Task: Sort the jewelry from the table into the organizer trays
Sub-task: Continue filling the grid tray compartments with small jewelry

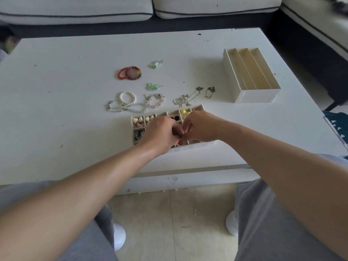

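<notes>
white table (pixel 66 110), jewelry lot, partly sorted. compartment tray (pixel 132 120): near the front edge of the table, under both hands; cells in view hold cream heart pieces (pixel 137 120), yellow beads (pixel 183 112), dark pieces and one red bead (pixel 180 142). left hand (pixel 162 132): fingers curled, tips pinching a small dark piece (pixel 178 136) over the middle of the tray; the kind of piece cannot be told. right hand (pixel 199 127): fingers curled likewise, tips meeting the left hand's at the same piece. loose on the table behind the tray: white pearl bracelet (pixel 127 97) overlapping pale bead strands, pink bead bracelet (pixel 157 101), tangled silver chains (pixel 185 99), one short chain (pixel 210 92) apart to their right, green leaf earrings (pixel 153 87), red bead bracelet (pixel 130 73) touching a darker one, small green-and-white piece (pixel 157 64) farthest back. stacked trays (pixel 252 95): far right, well apart from the rest, the top one split into three long slots. sofa (pixel 94 8) beyond the table.
</notes>
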Demonstrator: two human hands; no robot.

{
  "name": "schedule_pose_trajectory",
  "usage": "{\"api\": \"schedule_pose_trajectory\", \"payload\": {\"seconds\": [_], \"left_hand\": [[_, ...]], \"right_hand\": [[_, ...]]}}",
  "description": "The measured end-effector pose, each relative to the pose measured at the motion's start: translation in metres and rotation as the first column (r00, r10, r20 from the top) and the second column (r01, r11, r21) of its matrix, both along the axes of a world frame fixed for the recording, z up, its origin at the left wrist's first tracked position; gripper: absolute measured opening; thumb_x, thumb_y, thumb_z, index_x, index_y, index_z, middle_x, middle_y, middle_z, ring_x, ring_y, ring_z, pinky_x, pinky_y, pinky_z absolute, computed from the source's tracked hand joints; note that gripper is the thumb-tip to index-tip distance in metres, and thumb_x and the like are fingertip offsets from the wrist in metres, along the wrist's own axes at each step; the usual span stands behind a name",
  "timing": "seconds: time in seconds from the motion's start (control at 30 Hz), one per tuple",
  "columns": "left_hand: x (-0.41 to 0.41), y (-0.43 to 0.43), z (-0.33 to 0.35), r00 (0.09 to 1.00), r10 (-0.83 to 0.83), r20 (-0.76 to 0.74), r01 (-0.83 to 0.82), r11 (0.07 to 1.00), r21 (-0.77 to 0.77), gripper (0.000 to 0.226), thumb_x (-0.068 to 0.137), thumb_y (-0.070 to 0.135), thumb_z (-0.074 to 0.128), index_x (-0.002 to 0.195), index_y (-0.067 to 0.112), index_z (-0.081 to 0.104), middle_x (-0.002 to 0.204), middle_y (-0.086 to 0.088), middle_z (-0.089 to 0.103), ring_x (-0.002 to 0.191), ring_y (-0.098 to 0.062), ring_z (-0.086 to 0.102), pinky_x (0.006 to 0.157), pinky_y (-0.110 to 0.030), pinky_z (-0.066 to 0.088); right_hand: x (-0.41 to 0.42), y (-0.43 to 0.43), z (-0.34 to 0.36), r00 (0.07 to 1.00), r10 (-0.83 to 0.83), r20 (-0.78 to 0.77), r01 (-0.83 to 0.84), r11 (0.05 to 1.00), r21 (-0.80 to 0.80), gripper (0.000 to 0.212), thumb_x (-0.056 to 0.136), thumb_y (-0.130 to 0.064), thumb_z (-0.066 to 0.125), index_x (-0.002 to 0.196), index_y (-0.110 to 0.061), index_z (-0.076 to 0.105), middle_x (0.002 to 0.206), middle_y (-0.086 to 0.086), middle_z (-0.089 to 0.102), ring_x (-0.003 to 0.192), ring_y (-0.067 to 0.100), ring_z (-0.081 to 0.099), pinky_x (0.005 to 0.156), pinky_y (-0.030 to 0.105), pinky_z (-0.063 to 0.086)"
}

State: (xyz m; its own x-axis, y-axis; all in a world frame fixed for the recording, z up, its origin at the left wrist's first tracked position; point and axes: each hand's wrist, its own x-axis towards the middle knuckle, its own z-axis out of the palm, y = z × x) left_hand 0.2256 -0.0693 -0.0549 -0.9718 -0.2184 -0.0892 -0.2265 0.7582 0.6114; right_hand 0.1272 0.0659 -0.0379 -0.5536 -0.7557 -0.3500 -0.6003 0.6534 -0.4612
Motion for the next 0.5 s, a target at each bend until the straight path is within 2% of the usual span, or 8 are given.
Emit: {"api": "schedule_pose_trajectory", "payload": {"seconds": [0.13,0.2,0.3,0.4,0.5], "left_hand": [[0.0027,0.0000,0.0019,1.000,0.013,-0.005,-0.013,1.000,0.001,0.004,0.087,0.022,0.078,0.085,0.025,0.079,0.076,0.013,0.071,0.070,-0.001,0.060,0.066,-0.018,0.041],[0.0023,-0.0009,0.0001,0.999,0.040,0.003,-0.041,0.999,0.016,0.009,0.086,0.022,0.079,0.080,0.028,0.075,0.079,0.013,0.073,0.074,-0.004,0.064,0.066,-0.017,0.045],[0.0006,-0.0025,-0.0028,0.995,0.092,0.040,-0.095,0.992,0.085,0.016,0.082,0.018,0.082,0.075,0.028,0.071,0.079,0.013,0.072,0.079,-0.005,0.068,0.070,-0.022,0.053],[0.0010,-0.0027,-0.0027,0.987,0.136,0.082,-0.148,0.975,0.164,0.016,0.081,0.015,0.083,0.076,0.025,0.072,0.077,0.013,0.072,0.079,-0.006,0.070,0.064,-0.017,0.050],[0.0013,-0.0033,-0.0012,0.984,0.153,0.087,-0.166,0.972,0.164,0.012,0.081,0.020,0.084,0.077,0.024,0.073,0.074,0.013,0.072,0.076,-0.005,0.069,0.061,-0.016,0.046]], "right_hand": [[0.0009,-0.0006,-0.0011,1.000,0.021,-0.003,-0.021,1.000,0.013,0.023,0.083,-0.045,0.078,0.097,-0.027,0.080,0.096,-0.004,0.071,0.094,0.015,0.057,0.081,0.027,0.049],[0.0014,-0.0010,-0.0021,1.000,0.020,0.000,-0.020,1.000,0.024,0.020,0.084,-0.044,0.076,0.095,-0.027,0.080,0.096,-0.002,0.071,0.097,0.017,0.058,0.084,0.030,0.051],[0.0021,-0.0021,-0.0037,1.000,0.019,-0.006,-0.019,0.999,0.042,0.016,0.084,-0.041,0.075,0.093,-0.027,0.080,0.096,-0.001,0.072,0.100,0.019,0.061,0.087,0.033,0.052],[0.0033,-0.0041,-0.0044,0.999,0.024,-0.022,-0.023,0.999,0.048,0.011,0.083,-0.043,0.075,0.088,-0.034,0.079,0.096,-0.003,0.071,0.101,0.021,0.060,0.088,0.037,0.054],[0.0045,-0.0062,-0.0031,0.999,0.006,-0.050,-0.003,0.999,0.051,0.012,0.086,-0.037,0.071,0.092,-0.033,0.080,0.101,-0.003,0.070,0.102,0.021,0.060,0.088,0.039,0.055]]}}
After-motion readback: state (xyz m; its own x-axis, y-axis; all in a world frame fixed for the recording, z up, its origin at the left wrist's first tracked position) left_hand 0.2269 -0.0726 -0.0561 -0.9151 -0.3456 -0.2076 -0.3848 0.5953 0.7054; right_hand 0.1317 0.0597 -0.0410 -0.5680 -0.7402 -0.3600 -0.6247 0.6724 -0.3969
